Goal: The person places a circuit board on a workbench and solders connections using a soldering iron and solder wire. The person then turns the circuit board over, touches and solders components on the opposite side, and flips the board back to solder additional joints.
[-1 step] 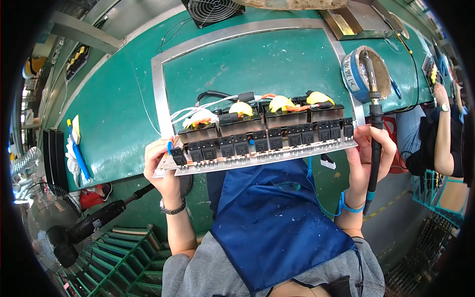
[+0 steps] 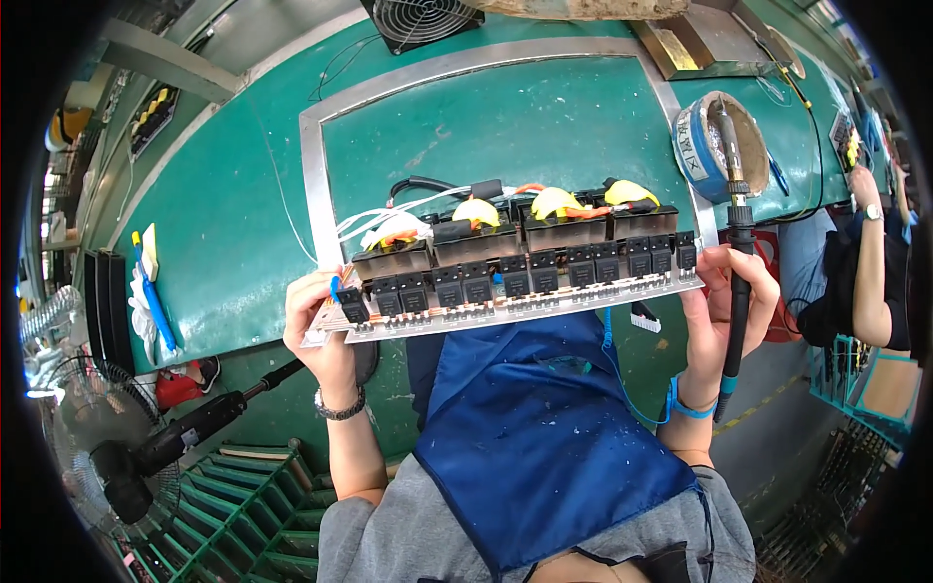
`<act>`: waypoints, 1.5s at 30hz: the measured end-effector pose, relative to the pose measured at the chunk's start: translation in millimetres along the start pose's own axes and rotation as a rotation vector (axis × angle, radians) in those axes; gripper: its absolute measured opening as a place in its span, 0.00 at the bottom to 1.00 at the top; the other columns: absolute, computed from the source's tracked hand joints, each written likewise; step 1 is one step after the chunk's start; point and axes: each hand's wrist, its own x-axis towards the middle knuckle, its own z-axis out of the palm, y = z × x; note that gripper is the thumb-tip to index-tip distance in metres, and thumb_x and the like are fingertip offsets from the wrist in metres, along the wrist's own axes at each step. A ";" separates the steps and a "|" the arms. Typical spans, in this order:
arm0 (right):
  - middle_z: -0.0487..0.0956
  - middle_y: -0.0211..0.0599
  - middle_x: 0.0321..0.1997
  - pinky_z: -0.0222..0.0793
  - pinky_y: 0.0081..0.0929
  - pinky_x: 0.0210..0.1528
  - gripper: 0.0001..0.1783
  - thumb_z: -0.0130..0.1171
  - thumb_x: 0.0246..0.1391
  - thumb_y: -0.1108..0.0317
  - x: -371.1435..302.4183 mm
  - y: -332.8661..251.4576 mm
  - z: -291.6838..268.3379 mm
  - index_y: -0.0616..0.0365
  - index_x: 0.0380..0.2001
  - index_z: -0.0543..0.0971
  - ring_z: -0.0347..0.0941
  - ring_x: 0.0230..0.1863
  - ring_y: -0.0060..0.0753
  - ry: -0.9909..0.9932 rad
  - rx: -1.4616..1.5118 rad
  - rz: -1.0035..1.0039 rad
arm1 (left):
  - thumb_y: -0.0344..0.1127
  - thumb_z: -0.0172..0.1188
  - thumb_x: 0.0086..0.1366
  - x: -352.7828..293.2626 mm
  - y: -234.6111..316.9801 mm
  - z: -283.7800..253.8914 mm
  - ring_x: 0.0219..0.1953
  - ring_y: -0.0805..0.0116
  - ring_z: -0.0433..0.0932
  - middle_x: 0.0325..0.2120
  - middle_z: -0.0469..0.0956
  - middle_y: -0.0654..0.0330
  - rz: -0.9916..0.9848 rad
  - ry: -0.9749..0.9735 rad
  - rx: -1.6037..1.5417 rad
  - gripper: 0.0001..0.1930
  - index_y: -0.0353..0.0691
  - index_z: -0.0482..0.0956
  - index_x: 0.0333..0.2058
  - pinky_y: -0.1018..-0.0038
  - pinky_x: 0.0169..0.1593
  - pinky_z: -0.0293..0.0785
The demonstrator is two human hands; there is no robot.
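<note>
I hold a long circuit board (image 2: 515, 291) up in front of me, level, over the edge of the green bench (image 2: 224, 223). It carries a row of black relays, larger black blocks, yellow-taped coils and white and black wires. My left hand (image 2: 321, 335), with a watch on the wrist, grips the board's left end. My right hand (image 2: 714, 301) supports the right end and also clasps a black soldering iron (image 2: 741, 272) that stands upright, tip pointing away. A blue strap circles my right wrist.
A metal frame (image 2: 313, 185) lies on the bench, with a blue-rimmed round holder (image 2: 695, 146) at the right and a small fan (image 2: 418, 19) at the back. A black power screwdriver (image 2: 194, 428), a green rack (image 2: 243, 515) and a floor fan (image 2: 68, 428) are lower left. Another person (image 2: 865, 262) works at right.
</note>
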 end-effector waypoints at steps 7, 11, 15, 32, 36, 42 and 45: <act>0.72 0.44 0.48 0.77 0.30 0.52 0.30 0.68 0.47 0.82 -4.2 0.6 -0.4 0.62 0.53 0.67 0.75 0.47 0.33 0.032 0.005 0.030 | 0.23 0.62 0.57 1.0 3.7 1.1 0.44 0.62 0.78 0.41 0.78 0.50 -0.020 -0.009 0.018 0.10 0.31 0.78 0.39 0.68 0.53 0.74; 0.72 0.45 0.49 0.76 0.31 0.54 0.29 0.66 0.49 0.82 -5.2 2.8 -3.0 0.62 0.54 0.66 0.75 0.48 0.34 0.042 -0.007 0.036 | 0.16 0.61 0.52 1.3 4.6 3.2 0.46 0.64 0.77 0.42 0.76 0.52 -0.025 -0.006 -0.061 0.14 0.31 0.78 0.40 0.71 0.52 0.74; 0.73 0.46 0.50 0.75 0.32 0.55 0.29 0.65 0.50 0.82 -6.9 4.4 -6.6 0.63 0.55 0.67 0.75 0.51 0.35 0.058 -0.029 0.060 | 0.14 0.57 0.53 2.3 7.0 2.9 0.47 0.62 0.77 0.43 0.76 0.51 -0.031 -0.031 -0.042 0.15 0.30 0.78 0.40 0.70 0.53 0.74; 0.75 0.45 0.51 0.74 0.30 0.53 0.29 0.66 0.52 0.78 -5.2 2.5 -7.3 0.62 0.56 0.67 0.75 0.49 0.33 0.050 -0.104 0.029 | 0.28 0.65 0.62 118.0 97.4 -3.2 0.26 0.81 0.77 0.31 0.83 0.59 -0.632 -0.772 -0.159 0.08 0.29 0.84 0.38 0.84 0.31 0.74; 0.75 0.46 0.50 0.74 0.30 0.54 0.29 0.66 0.52 0.79 -3.0 2.4 -7.0 0.62 0.56 0.67 0.76 0.48 0.33 0.044 -0.103 0.020 | 0.31 0.65 0.62 124.9 95.6 -0.6 0.22 0.83 0.76 0.26 0.83 0.61 -0.722 -0.848 -0.172 0.09 0.30 0.84 0.37 0.86 0.27 0.73; 0.76 0.46 0.50 0.73 0.29 0.54 0.28 0.63 0.53 0.81 -2.0 3.4 -7.7 0.63 0.57 0.67 0.76 0.48 0.33 0.039 -0.101 0.018 | 0.32 0.65 0.64 132.5 87.7 1.9 0.20 0.83 0.76 0.25 0.82 0.62 -0.780 -0.938 -0.121 0.09 0.31 0.84 0.38 0.85 0.25 0.73; 0.76 0.46 0.50 0.73 0.29 0.54 0.28 0.63 0.54 0.81 -3.7 2.9 -7.8 0.62 0.57 0.66 0.76 0.48 0.33 0.054 -0.078 0.060 | 0.35 0.63 0.66 131.4 85.4 -0.1 0.22 0.83 0.76 0.25 0.82 0.62 -0.765 -0.939 -0.168 0.11 0.31 0.84 0.39 0.84 0.26 0.73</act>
